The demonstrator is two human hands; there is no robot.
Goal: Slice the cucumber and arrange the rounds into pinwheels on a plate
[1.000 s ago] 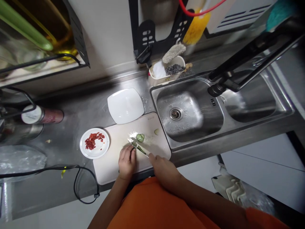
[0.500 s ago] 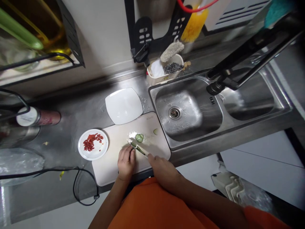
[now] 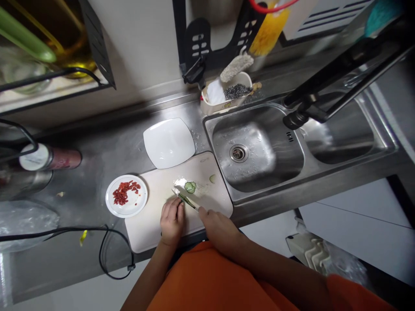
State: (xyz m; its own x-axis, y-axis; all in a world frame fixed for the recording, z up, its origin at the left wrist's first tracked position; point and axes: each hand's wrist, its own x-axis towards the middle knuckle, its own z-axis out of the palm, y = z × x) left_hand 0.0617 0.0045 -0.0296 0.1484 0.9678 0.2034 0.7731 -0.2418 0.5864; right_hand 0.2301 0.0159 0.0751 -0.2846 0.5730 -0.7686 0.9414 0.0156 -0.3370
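Observation:
My right hand (image 3: pixel 218 224) is closed round the handle of a knife (image 3: pixel 193 205), whose blade points up and left over the cutting board (image 3: pixel 145 233). Beside the blade, the fingers of my left hand (image 3: pixel 171 219) are curled on a piece of cucumber, most of it hidden under them. A strip of dark green shows along the blade. Just beyond the knife lie a few overlapping cucumber slices (image 3: pixel 190 187) on the wet board. One more slice (image 3: pixel 212 178) rests near the board's right edge.
A white plate of red dried berries (image 3: pixel 121 194) stands left of the board, and a white square plate (image 3: pixel 168 144) behind it. To the right are a steel sink (image 3: pixel 259 172) and a black faucet (image 3: pixel 295 120). A black cable (image 3: pixel 100 231) loops at the left.
The knife and my right hand have shifted slightly left and up along the cucumber. My left hand stays in nearly the same place. The camera view has moved a little.

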